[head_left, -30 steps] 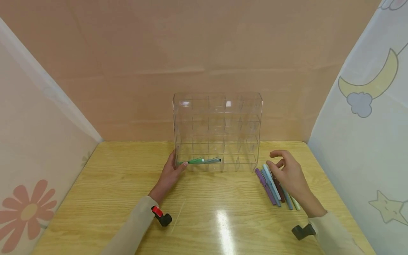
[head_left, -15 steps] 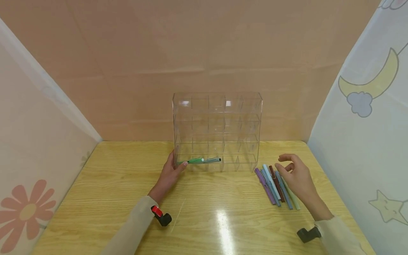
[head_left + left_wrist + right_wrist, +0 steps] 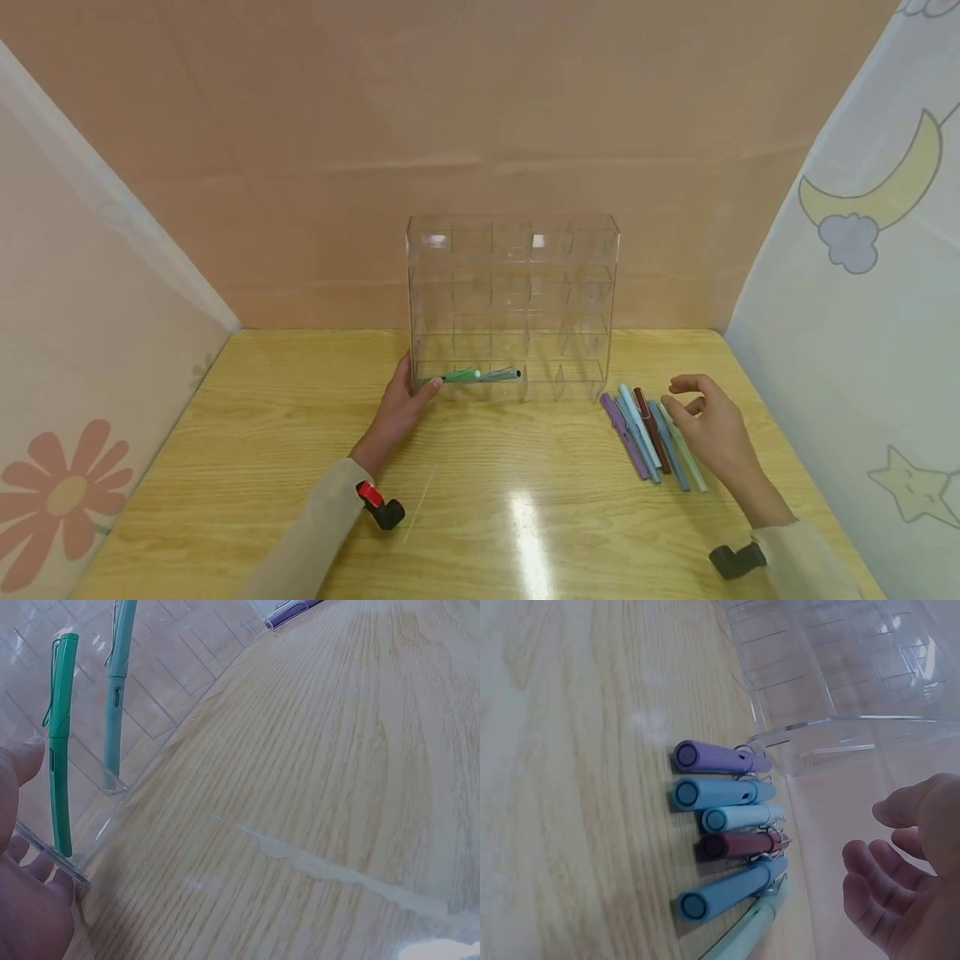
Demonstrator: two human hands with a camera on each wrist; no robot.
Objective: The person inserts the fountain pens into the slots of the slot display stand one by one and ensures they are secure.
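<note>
My left hand (image 3: 396,412) grips the lower left side of a clear acrylic rack (image 3: 511,321), thumb in front and fingers behind. In its bottom row lie a green pen (image 3: 60,742), near the thumb, and a grey-blue pen (image 3: 116,697). My right hand (image 3: 712,425) hovers right of a row of capped pens with fingers loosely bent, holding nothing. That row has a purple pen (image 3: 712,756), a blue pen (image 3: 716,793), a light blue pen (image 3: 739,817), a dark red pen (image 3: 739,845), another blue pen (image 3: 727,889) and a pale green pen (image 3: 750,926) nearest the hand.
The rack stands upright toward the back of the wooden table (image 3: 300,400), its upper compartments without pens. A thin translucent strip (image 3: 337,874) lies on the tabletop near the left forearm. Fabric walls (image 3: 862,333) enclose the sides and back.
My right hand has moved rightward and slightly toward me, from over the pens to beside the pale green one, uncovering the row. The left hand and rack have stayed put.
</note>
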